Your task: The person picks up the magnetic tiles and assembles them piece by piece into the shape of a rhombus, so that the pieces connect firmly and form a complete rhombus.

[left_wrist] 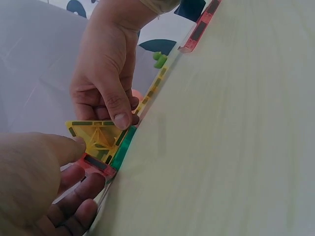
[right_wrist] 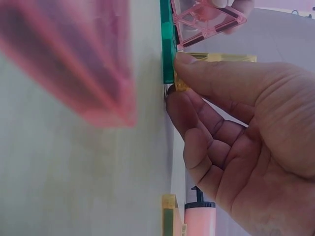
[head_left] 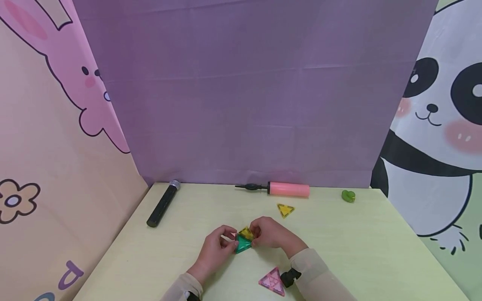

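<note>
Near the desk's (head_left: 339, 234) centre, the left hand (head_left: 214, 251) pinches a small pink triangle tile (right_wrist: 204, 22) while the right hand (head_left: 273, 234) pinches a yellow triangle tile (left_wrist: 98, 137). Both tiles stand tilted on a flat green triangle tile (head_left: 242, 246), edges meeting. The little pyramid looks partly built, though its far side is hidden. A spare yellow triangle (head_left: 285, 210) lies at 1 o'clock from the hands, and a larger pink triangle (head_left: 273, 282) waits at 5 o'clock.

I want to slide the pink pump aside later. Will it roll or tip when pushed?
The pink pump lies on its side as a round tube, so a sideways push probably rolls it. Its black handle end may make it swerve. Lying flat on the table, it can hardly tip.
</note>
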`<state>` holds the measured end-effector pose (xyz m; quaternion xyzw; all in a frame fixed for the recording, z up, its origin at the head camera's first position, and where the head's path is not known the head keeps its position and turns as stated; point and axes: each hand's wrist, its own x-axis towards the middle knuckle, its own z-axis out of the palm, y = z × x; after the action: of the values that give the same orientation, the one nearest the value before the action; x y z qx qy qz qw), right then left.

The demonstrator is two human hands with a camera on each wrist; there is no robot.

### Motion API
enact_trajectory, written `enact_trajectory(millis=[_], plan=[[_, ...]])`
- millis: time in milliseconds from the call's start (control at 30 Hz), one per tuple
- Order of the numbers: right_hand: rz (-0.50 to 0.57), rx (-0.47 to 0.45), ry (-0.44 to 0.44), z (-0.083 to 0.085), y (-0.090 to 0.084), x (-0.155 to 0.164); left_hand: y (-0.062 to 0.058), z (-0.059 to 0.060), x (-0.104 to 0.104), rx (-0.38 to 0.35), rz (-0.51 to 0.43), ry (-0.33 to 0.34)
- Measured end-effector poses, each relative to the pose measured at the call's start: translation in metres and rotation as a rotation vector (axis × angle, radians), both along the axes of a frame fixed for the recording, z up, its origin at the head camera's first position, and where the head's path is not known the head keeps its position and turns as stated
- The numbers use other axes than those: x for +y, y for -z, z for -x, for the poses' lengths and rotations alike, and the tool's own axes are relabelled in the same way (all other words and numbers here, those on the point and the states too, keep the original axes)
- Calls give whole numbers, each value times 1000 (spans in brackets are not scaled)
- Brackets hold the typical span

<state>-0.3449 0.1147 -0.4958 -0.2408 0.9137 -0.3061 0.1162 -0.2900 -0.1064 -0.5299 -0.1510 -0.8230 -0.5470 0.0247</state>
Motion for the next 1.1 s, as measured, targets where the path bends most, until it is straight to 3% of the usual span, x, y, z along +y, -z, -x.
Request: enact_trajectory(millis=[333, 1100], plan=[[9, 21, -34, -1, -2, 1, 4, 3, -1, 72, 82, 15], [32, -28, -30, -2, -3, 0, 6, 4, 0, 114, 167, 18]])
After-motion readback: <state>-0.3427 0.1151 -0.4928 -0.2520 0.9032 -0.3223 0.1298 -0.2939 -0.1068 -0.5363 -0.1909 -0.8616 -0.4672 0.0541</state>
